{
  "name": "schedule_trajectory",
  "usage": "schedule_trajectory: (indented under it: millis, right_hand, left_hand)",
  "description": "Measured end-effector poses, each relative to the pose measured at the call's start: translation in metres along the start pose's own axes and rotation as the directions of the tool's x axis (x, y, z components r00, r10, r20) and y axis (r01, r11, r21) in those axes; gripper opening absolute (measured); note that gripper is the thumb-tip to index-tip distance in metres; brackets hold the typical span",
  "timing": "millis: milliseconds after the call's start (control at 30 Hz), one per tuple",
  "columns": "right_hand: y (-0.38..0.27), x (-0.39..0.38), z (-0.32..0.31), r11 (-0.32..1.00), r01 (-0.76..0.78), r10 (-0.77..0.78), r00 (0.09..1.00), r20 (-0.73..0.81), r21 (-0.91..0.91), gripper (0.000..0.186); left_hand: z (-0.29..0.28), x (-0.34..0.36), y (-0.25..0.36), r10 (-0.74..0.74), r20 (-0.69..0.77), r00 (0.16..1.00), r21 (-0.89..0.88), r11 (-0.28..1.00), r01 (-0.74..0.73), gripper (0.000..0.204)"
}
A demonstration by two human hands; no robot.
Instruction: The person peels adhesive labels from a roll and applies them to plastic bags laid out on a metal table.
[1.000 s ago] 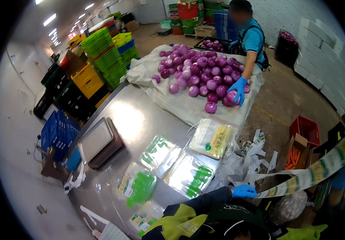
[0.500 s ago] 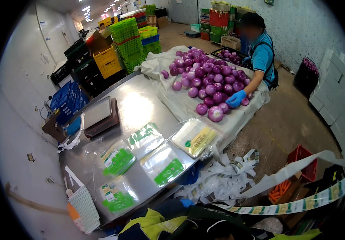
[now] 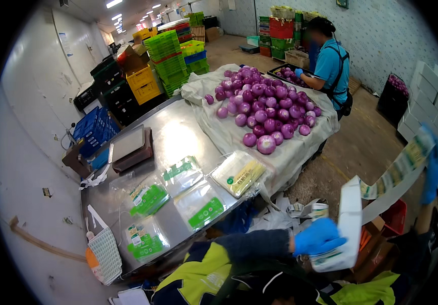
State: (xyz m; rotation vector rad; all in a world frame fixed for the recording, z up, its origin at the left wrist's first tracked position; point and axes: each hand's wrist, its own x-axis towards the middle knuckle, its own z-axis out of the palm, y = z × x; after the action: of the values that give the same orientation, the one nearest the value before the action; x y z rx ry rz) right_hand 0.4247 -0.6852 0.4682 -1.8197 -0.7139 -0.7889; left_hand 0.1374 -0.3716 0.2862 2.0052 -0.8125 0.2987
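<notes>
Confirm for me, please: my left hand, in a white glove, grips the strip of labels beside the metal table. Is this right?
Not quite: in the head view, the glove is blue, not white. Your left hand does grip the strip of labels beside the metal table.

Label strip point(image 3: 351, 218) gripped low by left hand point(image 3: 320, 238); right hand point(image 3: 434, 170), raised, holds strip at far right. Onions point(image 3: 267, 109) heaped on cloth point(image 3: 198, 84). Scale point(image 3: 129, 144), bags point(image 3: 198, 203) on table point(image 3: 165, 113). Co-worker point(image 3: 333, 66) beyond.
</notes>
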Motion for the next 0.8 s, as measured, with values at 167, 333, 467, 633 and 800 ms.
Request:
schedule_trajectory:
  millis: [167,333,467,633,800]
  right_hand:
    - [-0.079,-0.142,0.151,0.991,-0.13,0.1,0.889,0.447,0.037,0.014]
    - [-0.097,-0.289,0.246,0.94,-0.336,0.272,0.651,0.709,-0.053,0.017]
    - [-0.181,-0.329,0.326,0.93,-0.297,0.006,0.598,0.802,0.215,0.021]
    - [-0.252,-0.309,0.369,0.922,-0.319,0.022,0.608,0.794,0.219,0.027]
    - [-0.276,-0.328,0.395,0.864,-0.405,0.142,0.765,0.628,0.298,0.029]
  left_hand:
    - [0.027,-0.211,-0.141,-0.646,0.112,0.755,0.484,0.699,0.527,0.024]
    - [0.001,-0.272,-0.137,-0.751,-0.324,0.576,0.052,0.593,0.803,0.025]
    - [-0.07,-0.203,-0.051,-0.652,-0.463,0.6,-0.532,0.746,0.4,0.038]
    - [-0.103,-0.261,-0.067,-0.81,-0.149,0.567,-0.824,0.419,0.382,0.031]
    - [-0.15,-0.293,-0.044,-0.858,-0.17,0.485,-0.802,0.406,0.438,0.022]
